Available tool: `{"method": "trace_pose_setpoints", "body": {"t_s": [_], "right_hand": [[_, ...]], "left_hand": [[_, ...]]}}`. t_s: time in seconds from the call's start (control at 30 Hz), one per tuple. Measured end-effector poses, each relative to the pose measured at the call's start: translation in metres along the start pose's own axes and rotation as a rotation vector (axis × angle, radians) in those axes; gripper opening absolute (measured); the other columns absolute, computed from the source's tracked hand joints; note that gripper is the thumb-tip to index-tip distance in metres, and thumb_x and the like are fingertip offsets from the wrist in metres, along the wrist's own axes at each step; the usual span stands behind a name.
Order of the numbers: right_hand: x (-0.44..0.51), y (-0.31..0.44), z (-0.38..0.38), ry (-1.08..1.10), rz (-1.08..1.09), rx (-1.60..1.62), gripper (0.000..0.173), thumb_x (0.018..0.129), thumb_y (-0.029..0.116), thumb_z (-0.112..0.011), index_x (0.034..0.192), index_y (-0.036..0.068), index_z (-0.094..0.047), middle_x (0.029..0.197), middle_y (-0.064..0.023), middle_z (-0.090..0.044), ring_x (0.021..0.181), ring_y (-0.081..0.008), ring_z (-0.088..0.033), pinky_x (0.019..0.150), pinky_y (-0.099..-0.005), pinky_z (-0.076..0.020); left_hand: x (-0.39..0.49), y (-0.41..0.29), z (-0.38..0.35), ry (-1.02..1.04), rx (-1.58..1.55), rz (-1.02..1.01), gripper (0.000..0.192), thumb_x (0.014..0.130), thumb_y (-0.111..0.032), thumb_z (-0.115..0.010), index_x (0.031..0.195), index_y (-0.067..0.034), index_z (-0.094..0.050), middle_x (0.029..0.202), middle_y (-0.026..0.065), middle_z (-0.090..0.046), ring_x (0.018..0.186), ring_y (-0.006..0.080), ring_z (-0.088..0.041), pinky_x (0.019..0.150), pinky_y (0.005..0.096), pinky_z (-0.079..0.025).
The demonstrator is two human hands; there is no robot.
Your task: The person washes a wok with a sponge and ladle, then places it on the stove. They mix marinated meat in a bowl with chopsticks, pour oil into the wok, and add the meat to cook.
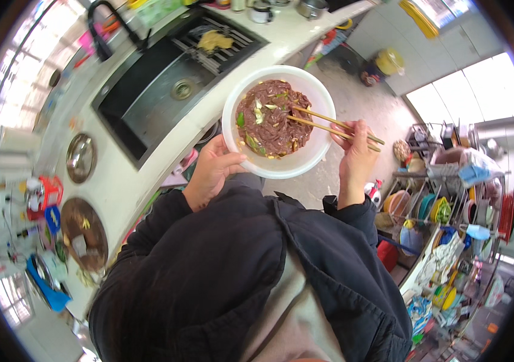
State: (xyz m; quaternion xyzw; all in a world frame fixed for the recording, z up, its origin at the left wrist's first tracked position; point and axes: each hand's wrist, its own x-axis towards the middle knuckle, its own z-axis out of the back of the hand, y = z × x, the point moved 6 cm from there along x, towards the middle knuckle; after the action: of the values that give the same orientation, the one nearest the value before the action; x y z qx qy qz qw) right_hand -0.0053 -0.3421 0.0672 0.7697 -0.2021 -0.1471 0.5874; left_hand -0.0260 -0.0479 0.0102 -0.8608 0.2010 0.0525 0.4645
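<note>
My left hand [214,166] grips the near left rim of a white plastic bowl [322,97], thumb over the edge. Sliced dark red raw meat [279,131] lies in the bowl, with pale slices and green pepper pieces [240,119] among it. In my right hand [355,151] is a pair of wooden chopsticks [325,118], their tips down in the meat. The bowl is held up in front of my body, between the counter and the floor. The fingers under the bowl are hidden.
On the left, a white counter [116,192] holds a black sink [159,113] with a black faucet [103,43], a metal lid or dish [81,157] and a round wooden chopping board [96,231]. A yellow cloth [215,41] lies on the sink's rack. A crowded dish rack [447,181] stands right.
</note>
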Motion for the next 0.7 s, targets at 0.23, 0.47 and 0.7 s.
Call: {"method": "trace_pose_setpoints", "body": {"t_s": [0.23, 0.47, 0.7], "right_hand": [[0.093, 0.021, -0.001, 0.358, 0.006, -0.360, 0.017, 0.095, 0.009, -0.061, 0.092, -0.006, -0.069, 0.087, -0.0139, -0.072, 0.080, -0.0199, -0.070, 0.074, -0.0308, -0.0565], [0.242, 0.071, 0.005, 0.180, 0.312, -0.493, 0.021, 0.096, 0.012, -0.059, 0.096, -0.007, -0.068, 0.094, -0.0161, -0.070, 0.085, -0.0231, -0.070, 0.082, -0.0351, -0.0585], [0.350, 0.016, 0.008, 0.563, 0.019, -0.309, 0.012, 0.091, 0.006, -0.063, 0.094, -0.002, -0.072, 0.092, -0.0109, -0.072, 0.087, -0.0174, -0.067, 0.081, -0.0289, -0.0518]], "left_hand": [[0.151, -0.005, -0.051, 0.114, -0.014, 0.130, 0.040, 0.084, 0.004, -0.060, 0.123, 0.000, -0.054, 0.112, 0.0131, -0.066, 0.097, 0.0217, -0.068, 0.083, 0.0360, -0.060], [0.256, -0.033, -0.098, 0.077, 0.128, 0.167, 0.038, 0.083, 0.003, -0.062, 0.120, 0.000, -0.055, 0.107, 0.0110, -0.066, 0.093, 0.0202, -0.068, 0.078, 0.0340, -0.061], [0.335, -0.025, -0.140, -0.047, 0.161, 0.215, 0.031, 0.081, 0.000, -0.067, 0.110, -0.002, -0.057, 0.102, 0.0098, -0.065, 0.088, 0.0204, -0.068, 0.074, 0.0357, -0.061]]}}
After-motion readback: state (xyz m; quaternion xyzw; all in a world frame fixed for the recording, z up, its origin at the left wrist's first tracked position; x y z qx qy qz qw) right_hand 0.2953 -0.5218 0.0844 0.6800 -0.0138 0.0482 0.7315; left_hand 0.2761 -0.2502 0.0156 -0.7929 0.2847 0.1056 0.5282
